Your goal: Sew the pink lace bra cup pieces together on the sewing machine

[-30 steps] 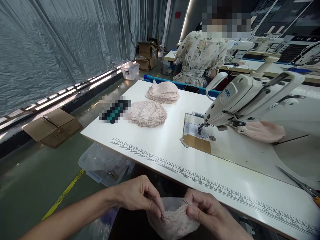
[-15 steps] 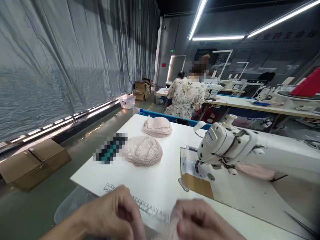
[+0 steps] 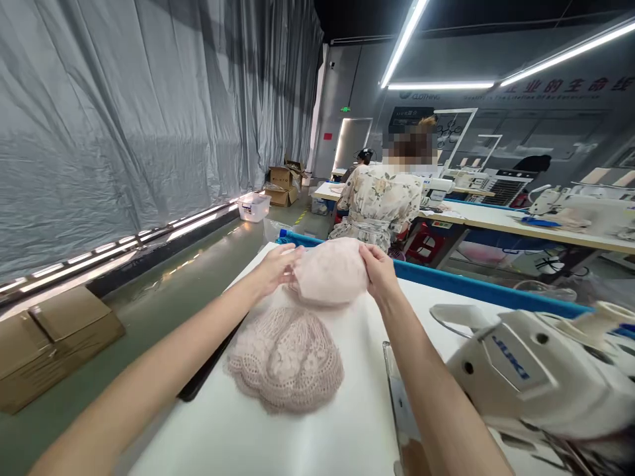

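Note:
At the far end of the white table, my right hand (image 3: 380, 270) pinches the right edge of a smooth, pale pink fabric piece (image 3: 332, 272). The fingers of my left hand (image 3: 276, 267) are at its left edge, thumb and fingertips around the cloth. The piece looks lifted and spread between both hands, slightly blurred, and it hides most of the pile behind and beneath it. Nearer to me lies a stack of pinkish lace pieces (image 3: 288, 360) with scalloped, openwork edges; neither hand touches it.
A white JUKI sewing machine (image 3: 540, 370) stands at the right, beside my right forearm. A dark flat object (image 3: 211, 363) lies along the table's left edge, partly under my left arm. Ahead, a person in a floral top (image 3: 380, 201) sits facing away. A cardboard box (image 3: 59, 344) stands on the floor at left.
Both hands have moved from the near table edge to the far pile and now hold a fabric piece there. The cloth seen earlier in my fingers is out of them. The view has shifted forward.

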`<state>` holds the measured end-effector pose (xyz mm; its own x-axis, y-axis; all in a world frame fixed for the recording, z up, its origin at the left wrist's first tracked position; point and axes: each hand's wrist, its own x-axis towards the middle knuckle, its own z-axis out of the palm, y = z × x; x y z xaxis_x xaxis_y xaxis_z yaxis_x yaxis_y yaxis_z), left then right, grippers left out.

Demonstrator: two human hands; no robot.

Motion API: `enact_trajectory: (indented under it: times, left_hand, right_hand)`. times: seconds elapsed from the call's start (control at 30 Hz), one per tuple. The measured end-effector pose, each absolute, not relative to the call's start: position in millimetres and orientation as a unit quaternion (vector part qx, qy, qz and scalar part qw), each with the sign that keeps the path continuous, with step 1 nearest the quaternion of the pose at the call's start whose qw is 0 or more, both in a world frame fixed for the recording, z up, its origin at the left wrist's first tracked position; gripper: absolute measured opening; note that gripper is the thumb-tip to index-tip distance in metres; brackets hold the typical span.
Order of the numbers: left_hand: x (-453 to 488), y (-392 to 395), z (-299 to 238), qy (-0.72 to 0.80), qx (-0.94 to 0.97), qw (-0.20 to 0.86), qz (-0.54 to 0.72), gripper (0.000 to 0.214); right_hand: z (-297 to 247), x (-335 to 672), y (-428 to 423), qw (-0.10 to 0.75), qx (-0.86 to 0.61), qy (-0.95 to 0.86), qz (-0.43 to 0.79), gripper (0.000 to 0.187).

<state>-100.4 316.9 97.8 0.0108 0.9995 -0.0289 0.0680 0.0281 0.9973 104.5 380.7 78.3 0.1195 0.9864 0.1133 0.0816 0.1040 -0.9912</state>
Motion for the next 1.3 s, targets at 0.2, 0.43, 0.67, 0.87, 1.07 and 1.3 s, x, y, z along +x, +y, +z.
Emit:
enact_trajectory:
  times: [0.2,0.43,0.67,0.87,1.07,1.3]
  left_hand:
    - [-78,386,53,0.632,0.581,0.318,0.402,0.031]
    - [-73,351,56,0.634,0.685,0.194,0.302,0.032]
    - [-74,229,65,0.496,0.814,0.237,0.187,0.019]
    - [-71,206,49,0.517,0.792,0.232,0.228,0.013]
    - [-82,212,50,0.506,0.748,0.307,0.3,0.012]
    - [-89,218,36,0.497,0.683,0.396,0.36,0.011]
  right_hand:
    - [32,108,430,0.495,-0.642,-0.503,0.299,0.029]
    - [22,102,393,0.516,-0.636,-0.542,0.188,0.031]
    - [34,100,281,0.421,-0.42,-0.768,0.239,0.019]
    - [24,119,223,0.344,-0.399,-0.821,0.22,0.019]
    - [22,122,214,0.292,-0.394,-0.855,0.167,0.017]
    - [21,122,211,0.185,-0.376,-0.906,0.052,0.024]
